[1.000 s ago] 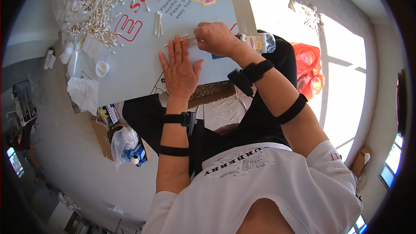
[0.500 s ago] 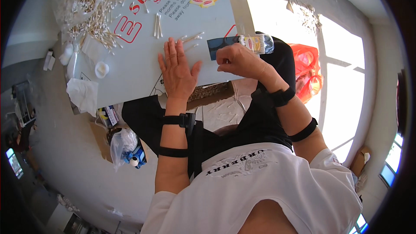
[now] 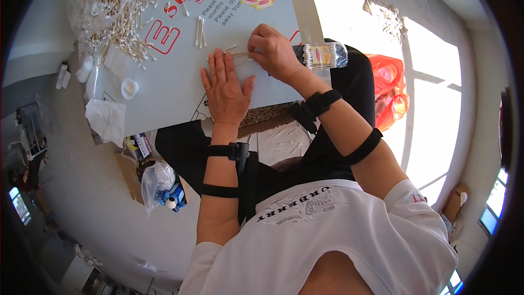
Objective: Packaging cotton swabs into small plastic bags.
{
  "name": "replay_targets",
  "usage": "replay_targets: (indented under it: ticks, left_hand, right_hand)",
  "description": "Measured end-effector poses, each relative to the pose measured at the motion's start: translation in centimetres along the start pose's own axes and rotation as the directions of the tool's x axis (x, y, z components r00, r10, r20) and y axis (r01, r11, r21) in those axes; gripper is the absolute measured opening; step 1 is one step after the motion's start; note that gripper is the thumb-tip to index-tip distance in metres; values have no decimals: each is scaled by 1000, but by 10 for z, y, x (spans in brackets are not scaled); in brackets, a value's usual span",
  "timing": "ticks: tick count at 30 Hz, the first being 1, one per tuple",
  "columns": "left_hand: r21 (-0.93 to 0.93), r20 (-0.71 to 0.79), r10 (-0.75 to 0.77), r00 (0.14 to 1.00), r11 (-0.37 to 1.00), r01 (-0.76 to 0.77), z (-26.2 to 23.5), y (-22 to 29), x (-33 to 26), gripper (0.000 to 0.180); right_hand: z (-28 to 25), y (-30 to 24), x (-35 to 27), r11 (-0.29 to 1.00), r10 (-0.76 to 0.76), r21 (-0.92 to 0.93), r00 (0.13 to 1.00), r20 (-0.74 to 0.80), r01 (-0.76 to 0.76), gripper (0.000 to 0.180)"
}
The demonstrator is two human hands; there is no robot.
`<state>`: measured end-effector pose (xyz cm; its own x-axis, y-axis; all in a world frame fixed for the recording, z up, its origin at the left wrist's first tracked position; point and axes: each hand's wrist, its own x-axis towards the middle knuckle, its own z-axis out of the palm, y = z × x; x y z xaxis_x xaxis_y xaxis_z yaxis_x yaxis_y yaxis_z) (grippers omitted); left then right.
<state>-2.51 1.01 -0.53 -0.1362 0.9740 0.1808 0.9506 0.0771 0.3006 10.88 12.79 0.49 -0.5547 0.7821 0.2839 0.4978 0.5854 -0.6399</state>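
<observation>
On table (image 3: 169, 87), left hand (image 3: 227, 95) lies flat, fingers extended; right hand (image 3: 275, 53) curled, fingertips at loose cotton swabs (image 3: 240, 53) between both hands, grip unclear; swab pack (image 3: 321, 55) at table's right edge.

R fingers (image 3: 255, 43) @ cotton swabs (image 3: 239, 53)

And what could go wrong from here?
The swab pack juts past the table's right edge, near the right hand, so a bump might tip it off.

The loose swabs by the left hand's fingertips could roll or scatter if either hand shifts.
</observation>
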Motion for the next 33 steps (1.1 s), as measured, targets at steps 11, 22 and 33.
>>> replay_targets:
  ticks: [11,22,33]
  left_hand:
    - [-63,-54,-22,998,998,19,-2,-1,0,83]
    - [-71,-50,-31,998,997,27,-2,0,2,84]
    - [-160,-126,-24,992,987,3,-2,-4,0,88]
  right_hand:
    - [-3,-9,-20,985,102,148,993,-52,-93,20]
    - [1,-15,-25,992,121,37,977,-175,-117,16]
    - [4,-13,-8,987,106,130,986,-127,-89,33]
